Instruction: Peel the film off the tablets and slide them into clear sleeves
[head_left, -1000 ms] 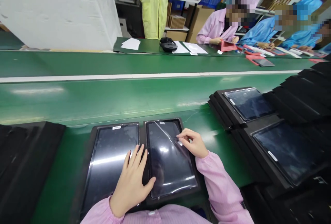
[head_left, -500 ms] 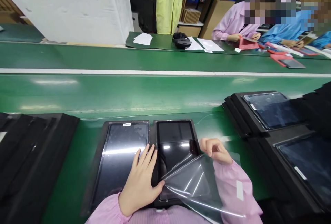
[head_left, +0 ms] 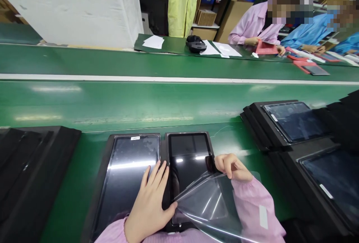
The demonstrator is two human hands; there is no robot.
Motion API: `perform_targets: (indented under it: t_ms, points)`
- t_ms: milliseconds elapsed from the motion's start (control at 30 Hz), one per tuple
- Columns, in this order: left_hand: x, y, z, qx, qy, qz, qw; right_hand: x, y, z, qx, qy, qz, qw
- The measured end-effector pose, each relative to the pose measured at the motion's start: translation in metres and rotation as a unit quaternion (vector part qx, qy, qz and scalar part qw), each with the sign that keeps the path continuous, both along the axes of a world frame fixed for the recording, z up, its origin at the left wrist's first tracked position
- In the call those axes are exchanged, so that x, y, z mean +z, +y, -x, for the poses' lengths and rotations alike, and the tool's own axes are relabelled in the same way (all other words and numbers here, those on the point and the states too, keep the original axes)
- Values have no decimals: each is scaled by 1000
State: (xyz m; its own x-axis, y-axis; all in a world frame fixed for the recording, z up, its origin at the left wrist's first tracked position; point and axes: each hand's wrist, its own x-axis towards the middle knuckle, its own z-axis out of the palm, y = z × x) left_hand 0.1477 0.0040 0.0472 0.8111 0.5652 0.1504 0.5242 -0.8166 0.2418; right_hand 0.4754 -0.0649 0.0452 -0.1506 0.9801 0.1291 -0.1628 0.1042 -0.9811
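Two tablets lie side by side on black foam. The left tablet [head_left: 131, 160] has a small white label at its top edge. My left hand [head_left: 150, 202] rests with fingers spread over its right side, thumb reaching the left edge of the right tablet [head_left: 190, 149]. A clear film [head_left: 207, 202] is folded back over that tablet's lower part and hangs out to the lower right. Beside the tablet's right edge, my right hand [head_left: 233, 166] is closed, pinching the film's upper corner.
Black foam pieces [head_left: 53, 160] are stacked at the left. More tablets [head_left: 294, 120] lie on black foam at the right. Beyond the green bench [head_left: 112, 104] are papers [head_left: 153, 42], a black object [head_left: 195, 44], and people handling red cases [head_left: 266, 47].
My right hand has moved slightly down and left with the film's corner. My left hand stays spread in nearly the same place. The view has shifted slightly.
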Motion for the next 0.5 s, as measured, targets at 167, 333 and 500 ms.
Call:
perform_targets:
  t_ms: [167,333,500]
  points:
    - [-4,4,0,8,-15,-34,999,1,-3,0,15,-8,3,1000]
    - [-11,11,-1,-1,-56,-75,996,6,-2,6,5,-20,-2,1000]
    - [-21,17,3,-26,-71,-81,994,16,0,16,14,-42,-14,999]
